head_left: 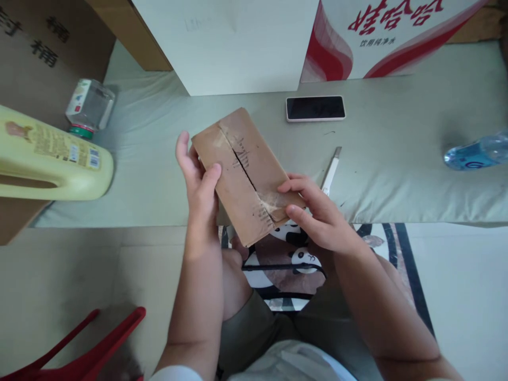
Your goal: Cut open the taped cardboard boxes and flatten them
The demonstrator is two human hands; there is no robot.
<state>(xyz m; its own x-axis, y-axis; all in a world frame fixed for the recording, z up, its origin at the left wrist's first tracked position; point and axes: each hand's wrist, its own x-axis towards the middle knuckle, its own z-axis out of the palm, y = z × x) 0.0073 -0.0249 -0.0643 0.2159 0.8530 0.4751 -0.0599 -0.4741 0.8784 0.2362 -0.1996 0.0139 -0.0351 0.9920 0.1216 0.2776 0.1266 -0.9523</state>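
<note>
Holding a flat brown cardboard box (pixel 246 174) in both hands, I have it up in the air just over the near edge of the desk (pixel 397 174). The box is tilted, with one end pointing away from me and the other end down near my lap. A slit runs down the middle of its top, and the tape there looks torn and rough.

My left hand (pixel 200 185) grips the left side of the box. Its thumb lies on top and its fingers (pixel 183 153) curl around the edge. My right hand (pixel 317 214) grips the near right corner, with the fingers pressed on the torn tape.

Just beside my right hand, a small knife (pixel 331 170) lies on the desk. A phone (pixel 316 108) lies flat a bit farther back, with its dark screen up. A clear water bottle (pixel 476 152) lies on its side far off to the right.

On the left sits a big yellow jug (pixel 51 159), and behind it a clear jar (pixel 89 107) with a green cap lies tipped over. A white box (pixel 230 42) and a red and white carton (pixel 381 37) stand at the back of the desk.

Under the box, a cloth with pandas (pixel 286 264) lies between my knees. A red chair (pixel 87 349) shows on the floor at my left.
</note>
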